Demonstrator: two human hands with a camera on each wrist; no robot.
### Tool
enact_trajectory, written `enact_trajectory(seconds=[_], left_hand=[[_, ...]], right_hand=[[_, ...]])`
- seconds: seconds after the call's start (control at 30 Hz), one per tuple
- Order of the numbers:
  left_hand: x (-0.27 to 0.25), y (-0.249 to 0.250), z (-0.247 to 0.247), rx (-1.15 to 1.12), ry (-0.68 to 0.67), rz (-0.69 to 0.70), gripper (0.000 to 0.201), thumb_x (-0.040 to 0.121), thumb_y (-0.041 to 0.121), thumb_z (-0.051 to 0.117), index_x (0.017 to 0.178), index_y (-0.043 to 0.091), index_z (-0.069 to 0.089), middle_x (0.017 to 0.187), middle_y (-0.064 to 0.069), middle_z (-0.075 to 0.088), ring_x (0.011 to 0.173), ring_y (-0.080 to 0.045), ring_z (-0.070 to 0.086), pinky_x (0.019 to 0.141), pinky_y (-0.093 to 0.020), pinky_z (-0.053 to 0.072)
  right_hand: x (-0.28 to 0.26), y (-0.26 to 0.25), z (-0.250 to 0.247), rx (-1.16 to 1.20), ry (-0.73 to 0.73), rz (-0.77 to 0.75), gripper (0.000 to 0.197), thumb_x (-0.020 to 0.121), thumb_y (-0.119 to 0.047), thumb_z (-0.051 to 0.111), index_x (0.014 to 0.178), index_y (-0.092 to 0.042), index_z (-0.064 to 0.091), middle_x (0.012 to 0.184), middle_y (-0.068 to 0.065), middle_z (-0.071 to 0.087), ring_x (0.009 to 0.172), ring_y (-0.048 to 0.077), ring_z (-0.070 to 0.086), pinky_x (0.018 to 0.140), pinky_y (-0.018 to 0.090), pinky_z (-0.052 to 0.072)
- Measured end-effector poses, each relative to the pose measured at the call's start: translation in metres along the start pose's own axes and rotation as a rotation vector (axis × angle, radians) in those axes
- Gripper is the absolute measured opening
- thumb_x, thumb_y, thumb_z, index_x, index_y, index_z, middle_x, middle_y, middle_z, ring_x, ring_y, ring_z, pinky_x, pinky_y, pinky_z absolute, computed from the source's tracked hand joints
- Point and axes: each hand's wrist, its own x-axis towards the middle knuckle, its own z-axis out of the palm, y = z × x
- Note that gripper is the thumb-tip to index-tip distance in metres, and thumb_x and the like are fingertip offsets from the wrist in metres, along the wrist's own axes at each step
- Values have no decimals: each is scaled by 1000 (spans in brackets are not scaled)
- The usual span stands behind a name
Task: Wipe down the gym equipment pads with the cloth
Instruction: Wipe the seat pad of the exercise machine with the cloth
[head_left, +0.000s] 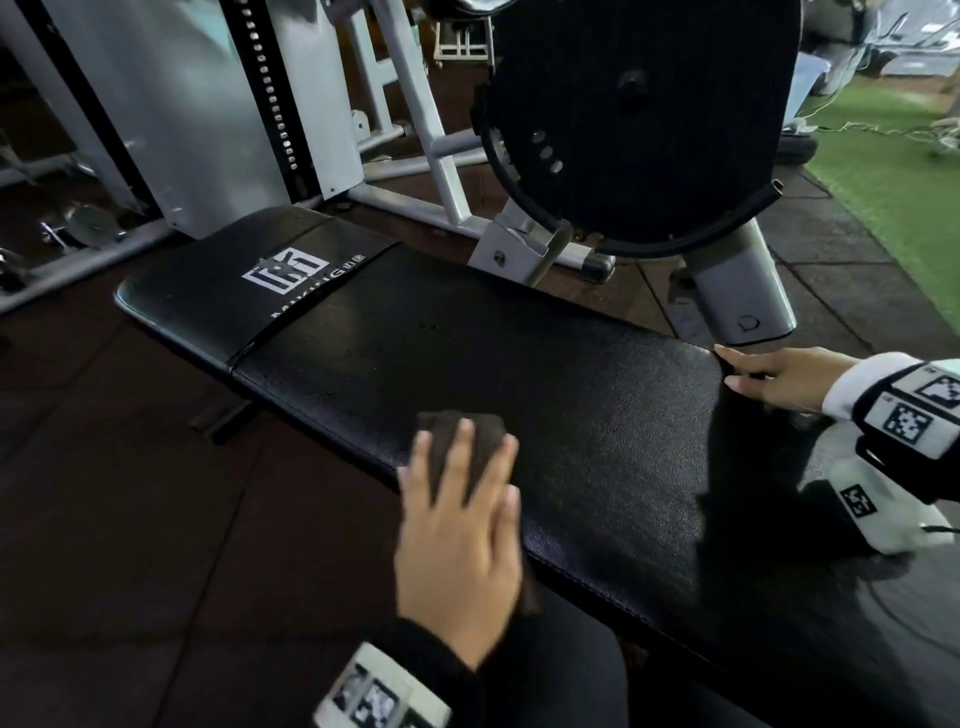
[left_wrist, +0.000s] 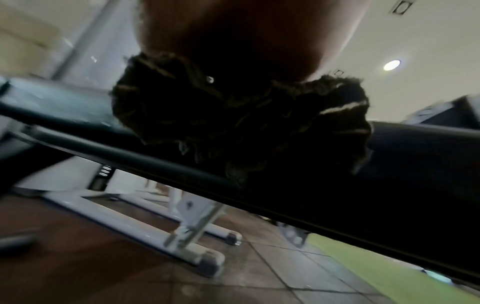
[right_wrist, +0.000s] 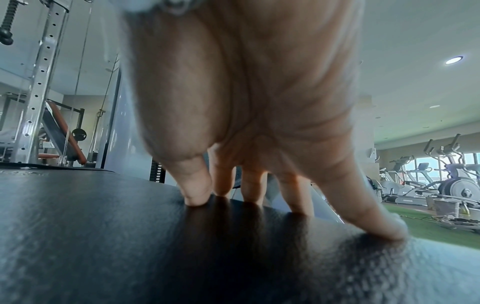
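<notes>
A long black bench pad (head_left: 545, 395) runs across the head view, with a white logo on its far section. My left hand (head_left: 462, 525) lies flat with spread fingers on a dark brown cloth (head_left: 457, 431), pressing it onto the pad's near left edge. In the left wrist view the cloth (left_wrist: 233, 123) hangs bunched under my palm over the pad's side (left_wrist: 389, 195). My right hand (head_left: 769, 379) rests at the pad's far right corner, fingers straight and holding nothing. In the right wrist view its fingertips (right_wrist: 197, 197) press on the pad (right_wrist: 103, 236).
A large black weight plate (head_left: 639, 119) on a grey machine arm (head_left: 737, 291) hangs just beyond the pad. A white machine frame (head_left: 415, 124) and a weight stack stand behind. Dark rubber floor tiles lie on the left, green turf (head_left: 893, 171) on the right.
</notes>
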Motion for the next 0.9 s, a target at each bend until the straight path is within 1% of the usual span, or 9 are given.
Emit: enact_trajectory(seconds=[0.13,0.2,0.27,0.33,0.47,0.53,0.63,0.77,0.9], left_hand=[[8,35,15,-16,-73,185,42,97,42,34,137,43,44,148,9,40,142,-25,27,117,-44,19],[27,36,16,13,-108,200,43,95,42,34,137,45,43,145,8,45,140,-24,32,116,-42,22],[47,29,13,68,-141,178,46,94,44,28,138,48,38,147,8,42,141,-24,30,116,-39,15],[60,15,10,100,-160,123,50,91,48,20,140,51,31,152,9,34,144,-23,22,116,-36,5],[55,-12,5,93,-10,-60,52,92,50,20,141,45,36,153,3,33,144,-28,20,116,-41,6],[38,-12,7,17,115,-230,54,92,52,21,144,42,31,157,1,23,147,-28,6,116,-41,0],[16,9,20,-300,258,-440,67,89,56,24,150,32,13,160,1,-2,144,-22,-21,113,-31,-9],[12,33,33,-621,421,-594,75,95,42,44,150,25,-3,157,7,-19,145,-18,-18,118,-39,4],[20,33,35,-644,476,-636,71,98,35,41,151,21,-3,156,6,-23,146,-18,-13,118,-40,9]], right_hand=[[1,0,0,0,-13,5,51,97,-45,38,145,-43,20,145,4,41,133,26,38,104,30,28],[0,0,0,9,-16,4,51,96,-45,39,144,-43,21,145,3,41,133,26,37,105,30,28],[-1,0,0,7,-15,2,51,97,-45,39,144,-43,22,146,3,41,134,26,36,105,30,27],[-1,0,0,12,-10,-4,51,97,-44,39,145,-41,22,147,3,39,135,25,34,106,30,26],[-2,-1,-1,20,-20,-16,52,98,-42,39,146,-38,20,150,2,35,138,23,30,107,29,24],[-3,-2,-2,26,-22,-25,53,98,-40,39,147,-37,20,150,3,33,139,23,29,107,28,23],[-4,-3,-2,48,-27,-16,53,98,-40,40,146,-36,20,150,3,34,138,24,30,106,28,24],[0,0,1,93,-13,-24,53,97,-38,43,146,-35,23,147,6,39,139,24,29,108,29,23],[6,6,5,114,-11,-22,53,95,-40,45,145,-37,25,150,5,33,140,23,26,112,32,20]])
